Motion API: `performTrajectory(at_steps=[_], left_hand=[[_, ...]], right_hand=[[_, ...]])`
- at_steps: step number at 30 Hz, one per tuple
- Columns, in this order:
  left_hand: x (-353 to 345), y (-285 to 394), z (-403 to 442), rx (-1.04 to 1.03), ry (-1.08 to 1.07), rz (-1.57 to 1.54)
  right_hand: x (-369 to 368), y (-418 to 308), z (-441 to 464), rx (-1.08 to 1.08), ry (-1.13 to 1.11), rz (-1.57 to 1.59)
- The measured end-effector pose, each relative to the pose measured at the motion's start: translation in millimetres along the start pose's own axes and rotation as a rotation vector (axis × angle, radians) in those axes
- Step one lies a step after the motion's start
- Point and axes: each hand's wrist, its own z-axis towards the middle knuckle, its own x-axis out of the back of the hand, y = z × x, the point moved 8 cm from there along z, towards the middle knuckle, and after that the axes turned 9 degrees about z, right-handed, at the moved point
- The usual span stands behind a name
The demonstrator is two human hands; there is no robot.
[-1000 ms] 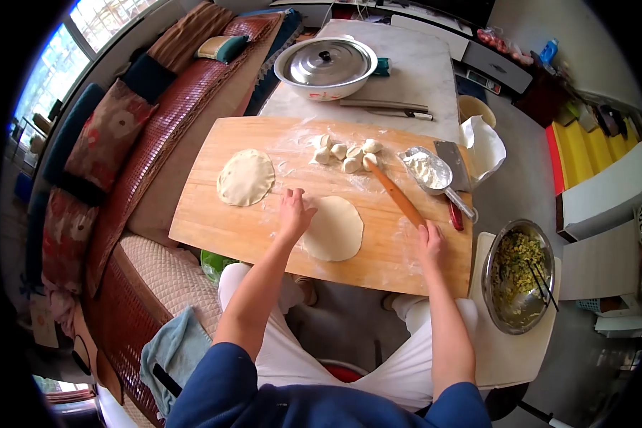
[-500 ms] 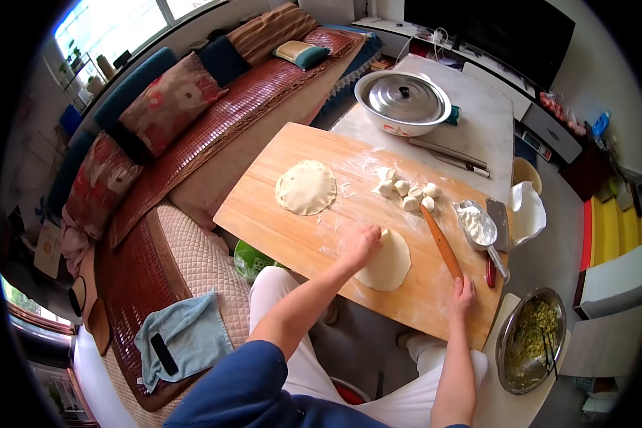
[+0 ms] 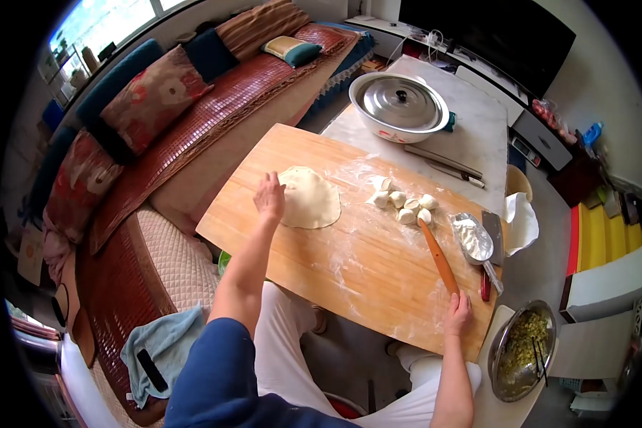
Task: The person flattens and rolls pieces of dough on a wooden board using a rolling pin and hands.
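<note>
My left hand (image 3: pixel 269 196) is at the left edge of a round, flat dough sheet (image 3: pixel 309 198) on the floured wooden board (image 3: pixel 321 271); its fingers look apart and touch or nearly touch the rim. Whether other sheets lie underneath is hidden. Near the board's front right, my right hand (image 3: pixel 459 314) is closed around the lower end of a tapered wooden rolling pin (image 3: pixel 439 257). The pin's far tip rests by several small dough balls (image 3: pixel 406 208). Loose flour is smeared across the board.
Right of the pin lie a metal scoop of flour (image 3: pixel 473 239) and a cleaver (image 3: pixel 492 235). A lidded basin (image 3: pixel 399 107) and a long knife (image 3: pixel 455 171) are on the table behind. A steel bowl of chopped filling (image 3: pixel 524 349) stands at lower right.
My left hand has moved left and away from me, and the dough sheet from the board's front now lies over the round at the left. My right hand stays on the rolling pin.
</note>
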Motion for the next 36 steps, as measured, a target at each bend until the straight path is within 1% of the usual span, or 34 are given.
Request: performTrajectory(at_steps=[2,3,5,6,7,8,9,10,12,15,18,21,24,25,26,28,29,32,33,34,36], left_hand=[[1,16,-2,-0.046,0.006,-0.019],[-1,38,-8,-0.122,-0.001,-0.107],[-9,95,-27,-0.257,-0.037,-0.278],[-15,127,-38,-0.355,-0.058,-0.418],[-28,158,-48,-0.459,-0.057,-0.453],[-26,189,-58,-0.503,-0.108,-0.536],[-26,214,-66,-0.546,-0.122,-0.532],[-39,231,-70,-0.565,-0.179,-0.605],[-63,251,-75,-0.487,-0.249,-0.61],[-77,257,-81,-0.457,-0.267,-0.517],[-60,247,-102,-0.711,-0.248,-0.427],[-60,215,-101,-0.747,-0.254,-0.029],[-52,203,-97,-0.765,-0.375,-0.102],[-54,206,-98,-0.871,-0.476,-0.039],[-47,203,-92,-0.767,-0.424,-0.073],[2,208,-85,-0.559,-0.317,-0.137],[1,211,-81,-0.532,-0.318,-0.081],[-32,228,-92,-0.621,-0.096,-0.01],[-44,230,-103,-0.62,-0.304,-0.049],[-54,224,-118,-0.597,-0.363,-0.035],[-57,222,-130,-0.59,-0.308,-0.001]], right_hand=[[-1,0,0,0.031,-0.013,-0.008],[-1,-1,1,0.049,-0.02,-0.014],[-2,4,0,0.048,-0.014,-0.011],[-3,5,0,0.049,-0.011,-0.008],[-3,5,-1,0.052,-0.006,-0.02],[-3,4,-1,0.058,-0.008,-0.023],[-3,3,0,0.062,-0.009,-0.027],[-2,1,1,0.067,-0.01,-0.031],[-1,2,1,0.042,-0.022,-0.038],[1,-2,1,0.039,-0.002,-0.034],[3,-11,3,0.065,0.031,-0.019],[4,-10,2,0.053,0.03,-0.006],[4,-10,4,0.041,0.021,0.01],[6,-12,3,0.019,0.012,0.003],[9,-14,4,0.023,0.017,0.013],[8,-15,4,0.029,0.026,0.035],[7,-13,3,0.03,0.031,0.039],[8,-10,4,0.033,0.029,0.026],[8,-10,4,0.027,0.022,0.015],[7,-10,4,0.018,0.013,0.003],[7,-9,5,0.041,0.019,0.012]])
